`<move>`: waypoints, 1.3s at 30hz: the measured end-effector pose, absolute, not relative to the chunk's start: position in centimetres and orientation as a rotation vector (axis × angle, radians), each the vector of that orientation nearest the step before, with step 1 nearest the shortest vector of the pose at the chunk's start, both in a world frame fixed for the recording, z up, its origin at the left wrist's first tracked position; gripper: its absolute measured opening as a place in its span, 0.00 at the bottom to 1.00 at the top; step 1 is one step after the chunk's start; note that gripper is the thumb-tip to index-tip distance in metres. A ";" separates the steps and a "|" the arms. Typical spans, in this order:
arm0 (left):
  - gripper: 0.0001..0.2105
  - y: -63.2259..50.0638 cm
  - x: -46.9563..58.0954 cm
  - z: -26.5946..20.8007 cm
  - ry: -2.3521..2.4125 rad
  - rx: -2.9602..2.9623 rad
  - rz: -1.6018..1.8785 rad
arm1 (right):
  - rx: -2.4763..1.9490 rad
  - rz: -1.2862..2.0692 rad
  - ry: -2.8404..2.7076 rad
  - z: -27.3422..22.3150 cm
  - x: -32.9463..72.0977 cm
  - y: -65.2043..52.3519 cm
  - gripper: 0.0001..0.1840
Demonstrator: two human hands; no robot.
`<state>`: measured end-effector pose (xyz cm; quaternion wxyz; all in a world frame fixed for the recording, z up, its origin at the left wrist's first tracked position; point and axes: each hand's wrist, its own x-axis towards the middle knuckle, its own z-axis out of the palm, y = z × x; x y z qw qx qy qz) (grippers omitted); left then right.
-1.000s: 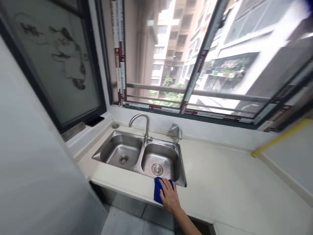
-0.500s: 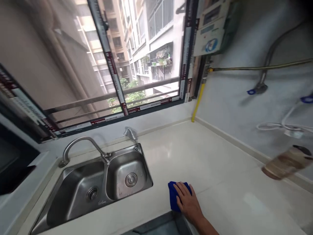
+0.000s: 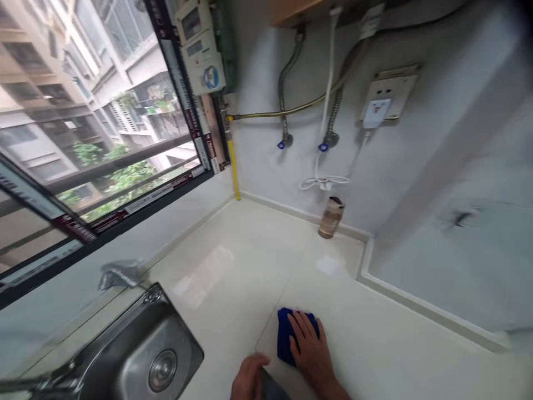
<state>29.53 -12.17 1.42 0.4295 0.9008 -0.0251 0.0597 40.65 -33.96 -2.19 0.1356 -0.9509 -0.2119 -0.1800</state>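
While both hands work at the near edge, the scene runs outward like this:

Left hand [image 3: 249, 379]: fingers loosely curled over the front edge of the pale, glossy stone table [image 3: 233, 261], gripping nothing, just beside the right hand.

Right hand [image 3: 308, 349]: palm down with fingers spread flat, pressing on the small folded blue cleaning cloth [image 3: 286, 335]; it presses from above and does not pinch the cloth.

Cloth: flat on the table close to the front edge, part of it hidden under the fingers, its left side showing.

Doing it well: I judge an even, flat palm with overlapping passes suits this glossy surface, the other hand steadying at the edge, and the cloth kept folded so it does not bunch.

Left of the hands: a stainless steel sink basin with a round drain [image 3: 145, 350], apart from the cloth.

Further back: a brownish bottle with a dark cap [image 3: 330, 217], upright against the grey wall and well apart from the hands.

On the wall: flexible metal hoses [image 3: 287, 83], a white cable and a white socket plate [image 3: 389, 97].

Far left: a dark-framed window [image 3: 104, 183] facing apartment blocks.
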 end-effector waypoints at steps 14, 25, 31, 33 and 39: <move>0.25 -2.5 47.2 1.4 -0.264 2.574 0.252 | -3.096 -0.632 -0.247 -0.1 35.1 -36.2 0.36; 0.28 -4.7 56.4 0.3 -0.090 2.744 0.289 | -3.197 -0.498 -0.266 -0.3 33.3 -38.0 0.35; 0.28 -6.1 58.9 1.1 0.008 2.777 0.252 | -3.182 -0.380 -0.246 -1.4 35.5 -38.3 0.38; 0.28 -6.8 60.2 1.9 0.034 2.798 0.235 | -3.168 -0.398 -0.237 -1.3 37.3 -38.2 0.39; 0.28 -10.1 64.3 2.6 0.190 2.838 0.249 | -3.111 -0.385 -0.227 -1.5 45.5 -39.5 0.44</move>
